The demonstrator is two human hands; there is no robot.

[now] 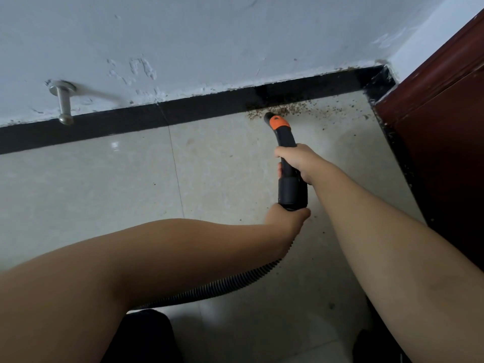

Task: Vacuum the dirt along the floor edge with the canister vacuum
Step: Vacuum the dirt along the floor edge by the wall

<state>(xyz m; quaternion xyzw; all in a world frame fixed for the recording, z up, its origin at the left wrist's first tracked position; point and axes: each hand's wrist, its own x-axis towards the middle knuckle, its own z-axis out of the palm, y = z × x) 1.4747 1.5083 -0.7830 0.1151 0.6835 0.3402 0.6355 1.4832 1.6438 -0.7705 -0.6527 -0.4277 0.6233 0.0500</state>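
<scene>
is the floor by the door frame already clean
No, brown dirt is scattered along the black baseboard between the vacuum nozzle and the door frame.

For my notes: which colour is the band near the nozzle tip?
Orange band, on the black nozzle; head view.

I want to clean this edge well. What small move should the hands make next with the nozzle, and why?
Probably slide the nozzle a little right along the black baseboard. Its tip already sits at the left end of the dirt, while scattered crumbs continue toward the corner by the door frame. The right hand and left hand both hold the tube.
</scene>
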